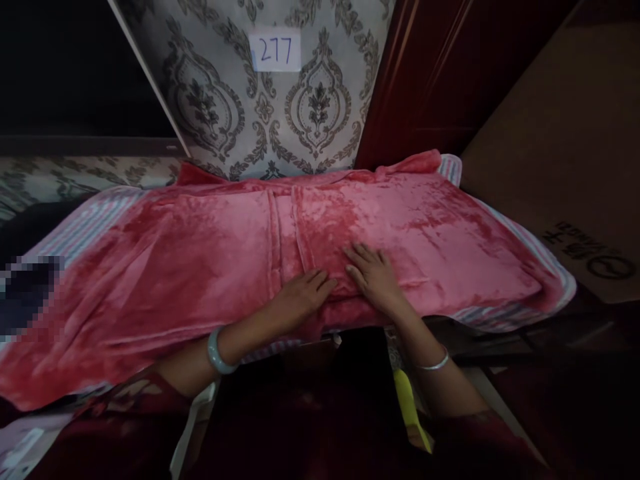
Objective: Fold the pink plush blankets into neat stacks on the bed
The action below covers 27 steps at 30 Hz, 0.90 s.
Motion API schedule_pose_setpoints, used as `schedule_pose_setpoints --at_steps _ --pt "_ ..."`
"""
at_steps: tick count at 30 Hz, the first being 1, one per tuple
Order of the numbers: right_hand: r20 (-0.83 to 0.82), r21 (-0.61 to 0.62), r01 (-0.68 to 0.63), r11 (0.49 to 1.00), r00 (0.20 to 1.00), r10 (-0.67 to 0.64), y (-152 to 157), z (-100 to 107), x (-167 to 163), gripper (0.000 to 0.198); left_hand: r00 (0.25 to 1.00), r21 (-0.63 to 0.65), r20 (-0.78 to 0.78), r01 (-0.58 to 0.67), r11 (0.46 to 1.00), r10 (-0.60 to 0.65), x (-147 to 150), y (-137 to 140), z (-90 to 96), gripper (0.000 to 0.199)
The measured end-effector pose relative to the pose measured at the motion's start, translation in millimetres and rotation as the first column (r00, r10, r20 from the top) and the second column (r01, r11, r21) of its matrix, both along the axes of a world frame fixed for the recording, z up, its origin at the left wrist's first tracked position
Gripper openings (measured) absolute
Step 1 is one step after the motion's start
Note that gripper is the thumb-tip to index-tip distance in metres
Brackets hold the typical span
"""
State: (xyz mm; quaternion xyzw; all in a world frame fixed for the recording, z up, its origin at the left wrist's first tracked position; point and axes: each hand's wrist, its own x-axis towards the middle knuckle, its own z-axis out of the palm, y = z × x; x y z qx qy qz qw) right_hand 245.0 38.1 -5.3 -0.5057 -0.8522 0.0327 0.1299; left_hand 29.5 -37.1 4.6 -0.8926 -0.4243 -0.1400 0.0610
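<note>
Head view: plush pink-red blanket (pixel 250 257) spread over pale striped cloth (pixel 107 212), side panels folded inward, inner edges nearly meeting around middle. Right hand (pixel 376 277) flat on right panel, fingers slightly apart, gripping nothing. Left hand (pixel 304 297) by same panel's near inner corner, fingers close together; cannot tell whether they pinch fabric. Step looks like smoothing fold; next move seems to call for flat, even pressure. Beyond: grey patterned wallpaper (pixel 320 123).

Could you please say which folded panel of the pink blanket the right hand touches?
The right panel, nearer the cardboard box: the right hand lies on it. The left panel is the one toward the dark screen.
</note>
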Motion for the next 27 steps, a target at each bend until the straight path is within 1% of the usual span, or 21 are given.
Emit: schedule_pose_setpoints --at_steps 2,4,7,9,11,12,14,15,16,17,19,20,22,23,24,25,27 --pt "-0.005 0.032 0.058 0.998 0.998 -0.057 1.4 -3.2 7.6 0.049 1.000 0.045 -0.021 0.010 0.999 -0.009 -1.1 -2.4 -3.7 0.042" --pt "0.006 0.061 0.103 0.993 0.995 -0.103 1.7 -10.0 11.3 0.049 0.999 0.055 -0.032 0.023 0.998 -0.021 -2.1 -6.3 -10.3 0.040" --pt "-0.003 0.117 0.116 0.986 0.993 -0.116 -0.1 -21.3 9.5 0.050 0.998 0.024 -0.057 0.020 1.000 -0.019 -1.2 -11.4 -19.8 0.042" --pt "-0.032 0.142 0.115 0.983 0.993 -0.111 -0.9 -26.1 7.3 0.050 0.997 -0.010 -0.079 0.018 1.000 -0.019 0.1 -13.1 -18.7 0.042" --pt "-0.078 0.135 0.097 0.986 0.993 -0.087 0.6 -28.0 9.4 0.049 0.997 -0.050 -0.065 0.032 0.998 -0.035 -0.8 -14.2 -8.3 0.040" --pt "-0.115 0.126 0.084 0.988 0.991 -0.070 2.5 -28.0 13.1 0.048 0.998 -0.078 -0.030 0.047 0.996 -0.049 -3.0 -14.8 -0.2 0.038" --pt "-0.218 0.119 0.073 0.990 0.975 -0.046 8.8 -27.1 26.4 0.048 0.994 -0.136 0.089 0.076 0.988 -0.065 -11.9 -15.2 18.8 0.038" --pt "-0.275 0.124 0.085 0.989 0.960 -0.048 12.9 -26.4 35.4 0.049 0.987 -0.157 0.150 0.076 0.985 -0.052 -19.0 -14.7 28.0 0.040" --pt "-0.327 0.128 0.114 0.985 0.943 -0.067 17.3 -25.9 45.2 0.051 0.981 -0.167 0.194 0.054 0.984 -0.021 -27.7 -13.3 35.8 0.042" --pt "-0.369 0.126 0.156 0.980 0.924 -0.100 21.8 -25.4 55.2 0.054 0.976 -0.169 0.214 0.006 0.986 0.030 -37.5 -11.1 41.7 0.046" --pt "-0.413 0.084 0.247 0.965 0.890 -0.192 30.0 -25.2 73.3 0.061 0.962 -0.153 0.190 -0.166 0.974 0.194 -58.1 -4.8 45.6 0.054" --pt "-0.423 0.044 0.288 0.957 0.873 -0.243 33.3 -25.4 80.5 0.064 0.944 -0.151 0.159 -0.268 0.952 0.291 -67.4 -1.4 43.4 0.058" --pt "-0.437 -0.070 0.351 0.934 0.831 -0.345 37.9 -26.0 90.9 0.070 0.886 -0.174 0.083 -0.438 0.882 0.456 -81.4 3.7 31.9 0.066" --pt "-0.448 -0.133 0.370 0.920 0.805 -0.388 39.3 -26.3 94.4 0.072 0.862 -0.190 0.044 -0.489 0.851 0.505 -85.6 4.8 23.9 0.067" --pt "-0.468 -0.191 0.381 0.905 0.775 -0.425 40.1 -26.6 97.1 0.073 0.849 -0.204 0.012 -0.516 0.832 0.529 -88.2 5.0 15.5 0.066" --pt "-0.495 -0.242 0.382 0.892 0.742 -0.452 40.5 -26.8 99.3 0.073 0.845 -0.213 -0.012 -0.525 0.824 0.535 -89.5 4.3 7.7 0.063" --pt "-0.560 -0.315 0.362 0.877 0.675 -0.480 40.4 -27.1 103.0 0.075 0.849 -0.219 -0.031 -0.521 0.825 0.527 -90.3 2.1 -2.9 0.060"
